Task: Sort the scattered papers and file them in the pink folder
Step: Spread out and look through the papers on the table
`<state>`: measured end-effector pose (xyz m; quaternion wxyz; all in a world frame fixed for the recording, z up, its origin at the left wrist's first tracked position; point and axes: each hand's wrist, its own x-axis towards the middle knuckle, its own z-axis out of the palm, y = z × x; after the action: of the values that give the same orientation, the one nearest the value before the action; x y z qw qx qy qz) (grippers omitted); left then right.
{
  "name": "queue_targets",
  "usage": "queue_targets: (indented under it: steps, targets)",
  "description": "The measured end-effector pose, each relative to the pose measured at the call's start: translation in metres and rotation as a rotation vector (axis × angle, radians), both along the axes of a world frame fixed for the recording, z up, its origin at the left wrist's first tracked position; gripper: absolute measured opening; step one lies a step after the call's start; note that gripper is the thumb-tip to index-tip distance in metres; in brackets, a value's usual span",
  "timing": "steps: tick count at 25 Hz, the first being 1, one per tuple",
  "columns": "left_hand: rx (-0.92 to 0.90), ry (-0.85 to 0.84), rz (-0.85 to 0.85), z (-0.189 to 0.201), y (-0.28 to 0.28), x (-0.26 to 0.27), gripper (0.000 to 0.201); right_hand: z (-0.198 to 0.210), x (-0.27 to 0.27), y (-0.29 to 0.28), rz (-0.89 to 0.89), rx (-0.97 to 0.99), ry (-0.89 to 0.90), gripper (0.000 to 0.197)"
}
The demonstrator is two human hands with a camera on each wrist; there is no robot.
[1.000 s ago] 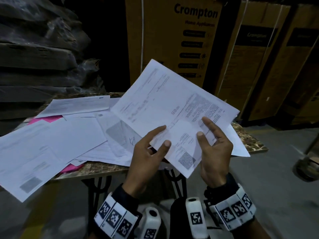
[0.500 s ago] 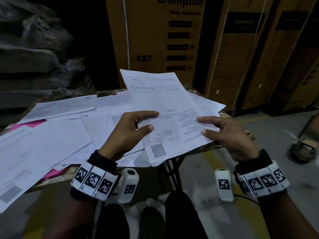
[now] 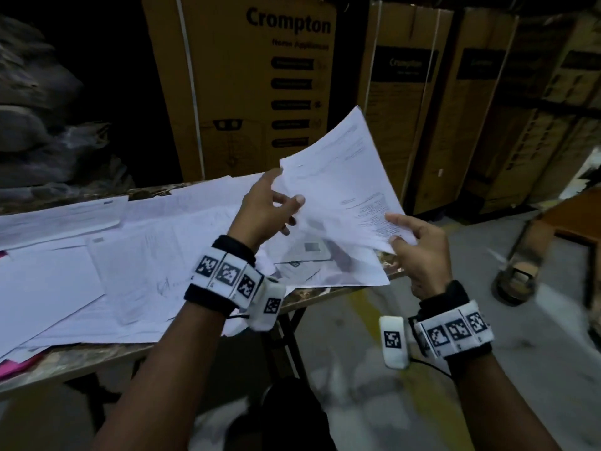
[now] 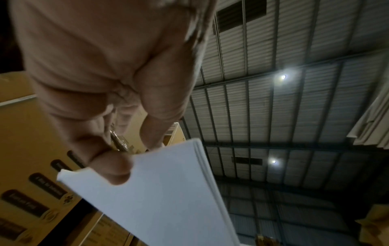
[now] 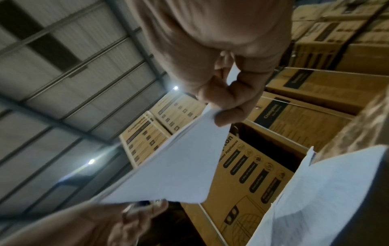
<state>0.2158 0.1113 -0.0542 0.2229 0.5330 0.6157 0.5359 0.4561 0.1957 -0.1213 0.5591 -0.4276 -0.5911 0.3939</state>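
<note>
I hold a thin stack of printed white sheets (image 3: 341, 190) tilted up above the table's right end. My left hand (image 3: 276, 203) pinches the stack's left edge, thumb on top; the left wrist view shows the stack (image 4: 168, 191) with my thumb (image 4: 111, 168) pressed on its corner. My right hand (image 3: 400, 232) pinches the lower right corner, and the right wrist view shows the same sheets (image 5: 179, 166) under its fingers (image 5: 229, 114). Several loose papers (image 3: 97, 271) lie scattered over the table. The pink folder (image 3: 13, 366) peeks out from under them at the left front edge.
The marbled table (image 3: 97, 356) stands on dark metal legs. Tall cardboard Crompton boxes (image 3: 247, 92) line the back and right. Wrapped dark bundles (image 3: 39, 118) are stacked at the left. A trolley wheel (image 3: 517, 281) and a brown surface (image 3: 572, 219) are on the right.
The held stack has risen and swung to the right, now tilted upward. My left hand has shifted from the stack's lower part to its left edge. My view has turned slightly.
</note>
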Motion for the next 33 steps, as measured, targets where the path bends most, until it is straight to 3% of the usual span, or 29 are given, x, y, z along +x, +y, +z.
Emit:
queue_targets:
  steps: [2, 7, 10, 12, 16, 19, 26, 29, 31, 33]
  targets:
    - [-0.066, 0.075, 0.025, -0.008, 0.014, 0.016, 0.063, -0.006, 0.019, 0.014, -0.006, -0.026, 0.103, 0.040]
    - [-0.319, 0.465, -0.039, -0.065, 0.044, 0.049, 0.053, -0.027, 0.051, 0.027, -0.037, -0.217, 0.287, 0.041]
    - [-0.330, 0.470, 0.010, -0.088, 0.054, 0.061, 0.058, -0.037, 0.061, 0.032, -0.055, -0.309, 0.378, 0.042]
    - [-0.410, 0.631, 0.046, -0.094, 0.059, 0.070, 0.059, -0.039, 0.064, 0.033, -0.050, -0.348, 0.431, 0.042]
    - [-0.608, 0.983, -0.169, -0.102, 0.065, 0.086, 0.061, -0.037, 0.059, 0.030, -0.038, -0.385, 0.477, 0.044]
    - [-0.659, 1.018, -0.211, -0.103, 0.064, 0.086, 0.058, -0.037, 0.051, 0.026, -0.026, -0.390, 0.474, 0.046]
    - [-0.837, 1.092, 0.027, -0.078, 0.055, 0.062, 0.061, -0.036, 0.037, 0.024, 0.028, -0.397, 0.461, 0.045]
    - [-0.765, 1.114, 0.072, -0.077, 0.053, 0.058, 0.059, -0.033, 0.033, 0.026, 0.040, -0.394, 0.468, 0.044]
    - [-0.689, 1.121, -0.073, -0.079, 0.056, 0.063, 0.057, -0.031, 0.031, 0.029, 0.047, -0.398, 0.471, 0.044]
    - [-0.733, 1.152, -0.254, -0.077, 0.058, 0.068, 0.055, -0.030, 0.029, 0.032, 0.061, -0.408, 0.459, 0.044]
